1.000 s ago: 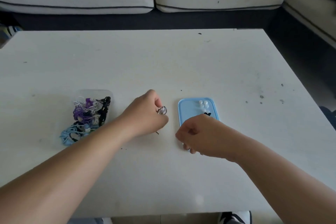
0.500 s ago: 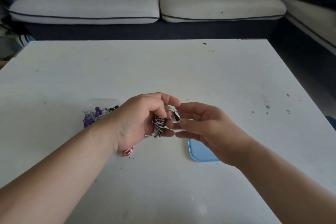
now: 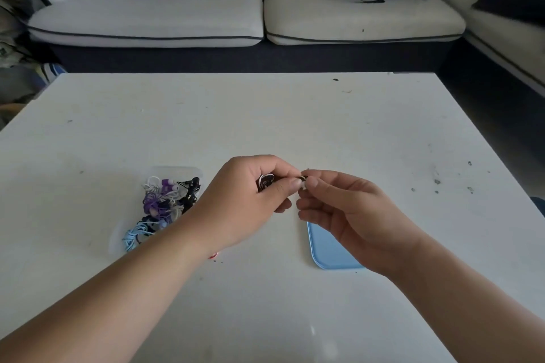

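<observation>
White table (image 3: 265, 115), mid-frame: left hand (image 3: 241, 203) curls round a coiled striped earphone cord (image 3: 265, 182), and right hand (image 3: 351, 215) pinches its free end. Likely light, limp and tangle-prone, so best gripped at the coil. Clear box (image 3: 174, 170) sits left, blue lid (image 3: 330, 256) lower right.

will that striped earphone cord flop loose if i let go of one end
Likely floppy: the striped earphone cord is thin and sits bundled inside the left hand. Probably very light, since the right hand holds its end with just a fingertip pinch. It would likely uncoil rather than roll.
</observation>
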The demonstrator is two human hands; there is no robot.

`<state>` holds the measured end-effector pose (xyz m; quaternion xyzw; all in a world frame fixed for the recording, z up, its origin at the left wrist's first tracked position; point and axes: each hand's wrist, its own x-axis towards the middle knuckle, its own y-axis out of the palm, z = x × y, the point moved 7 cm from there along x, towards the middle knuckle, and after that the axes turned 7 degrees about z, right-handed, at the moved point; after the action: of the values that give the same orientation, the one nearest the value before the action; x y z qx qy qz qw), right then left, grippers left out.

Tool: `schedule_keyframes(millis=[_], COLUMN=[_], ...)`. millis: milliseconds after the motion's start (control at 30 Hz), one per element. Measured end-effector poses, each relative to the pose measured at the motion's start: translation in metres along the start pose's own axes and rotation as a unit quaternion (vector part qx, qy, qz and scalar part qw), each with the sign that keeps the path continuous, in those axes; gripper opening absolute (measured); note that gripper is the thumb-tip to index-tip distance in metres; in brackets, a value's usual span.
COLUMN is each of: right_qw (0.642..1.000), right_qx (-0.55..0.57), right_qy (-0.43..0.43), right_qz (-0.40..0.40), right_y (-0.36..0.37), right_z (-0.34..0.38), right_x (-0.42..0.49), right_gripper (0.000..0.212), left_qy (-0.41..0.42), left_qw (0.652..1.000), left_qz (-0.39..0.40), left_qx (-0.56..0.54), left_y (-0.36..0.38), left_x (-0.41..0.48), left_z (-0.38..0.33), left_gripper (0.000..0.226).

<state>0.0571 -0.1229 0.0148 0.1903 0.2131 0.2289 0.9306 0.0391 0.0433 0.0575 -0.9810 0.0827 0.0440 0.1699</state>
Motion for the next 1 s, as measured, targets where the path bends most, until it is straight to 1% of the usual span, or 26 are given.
schedule_keyframes(millis=[100,200,300,367,467,633,700,767,833,867,933,967,1000], right_qw=[1.000,0.999,0.998,0.998,0.999,0.998,0.997,0.991,0.976,0.962,0.920,0.899,0.883], right_qx=[-0.013,0.002,0.002,-0.014,-0.023,-0.020,-0.047,-0.108,-0.156,-0.184,-0.265,-0.307,-0.347], right_qy=[0.006,0.010,0.008,0.008,0.005,0.001,0.008,0.012,-0.002,-0.011,-0.013,-0.006,0.004], right_qz=[-0.010,-0.038,-0.064,-0.057,-0.046,-0.063,-0.065,-0.079,-0.151,-0.202,-0.290,-0.311,-0.316], right_y=[-0.002,-0.007,-0.011,-0.009,-0.006,-0.015,-0.020,-0.030,-0.055,-0.072,-0.103,-0.115,-0.122], right_z=[-0.001,-0.001,0.000,0.000,0.000,0.003,0.006,0.015,0.029,0.034,0.038,0.036,0.032], right_x=[-0.001,-0.002,-0.004,-0.005,-0.006,-0.012,-0.016,-0.020,-0.024,-0.027,-0.030,-0.030,-0.027], right_gripper=[0.035,0.038,0.027,0.020,0.015,0.013,0.012,0.014,0.012,0.009,0.005,0.006,0.007], left_qy=[0.016,0.022,-0.015,-0.017,-0.002,0.000,-0.007,-0.023,-0.041,-0.045,-0.050,-0.052,-0.054], left_qw=[0.999,0.999,0.998,0.996,0.997,0.998,0.998,0.997,0.994,0.994,0.994,0.995,0.995], left_qz=[0.011,-0.005,-0.026,-0.024,-0.026,-0.030,-0.033,-0.040,-0.045,-0.044,-0.036,-0.031,-0.028], left_qx=[0.045,0.032,-0.053,-0.079,-0.070,-0.053,-0.045,-0.063,-0.087,-0.089,-0.085,-0.081,-0.076], left_y=[0.003,0.004,0.004,0.009,0.016,0.029,0.035,0.040,0.046,0.048,0.054,0.057,0.059], left_x=[0.000,0.001,0.002,0.002,0.005,0.008,0.010,0.013,0.016,0.018,0.020,0.021,0.021], left_z=[0.000,0.000,0.002,0.002,0.002,-0.001,-0.003,-0.002,-0.002,-0.002,-0.002,-0.002,-0.001], left_gripper=[0.016,0.009,0.006,0.007,0.008,0.008,0.007,0.005,0.004,0.004,0.004,0.004,0.004])
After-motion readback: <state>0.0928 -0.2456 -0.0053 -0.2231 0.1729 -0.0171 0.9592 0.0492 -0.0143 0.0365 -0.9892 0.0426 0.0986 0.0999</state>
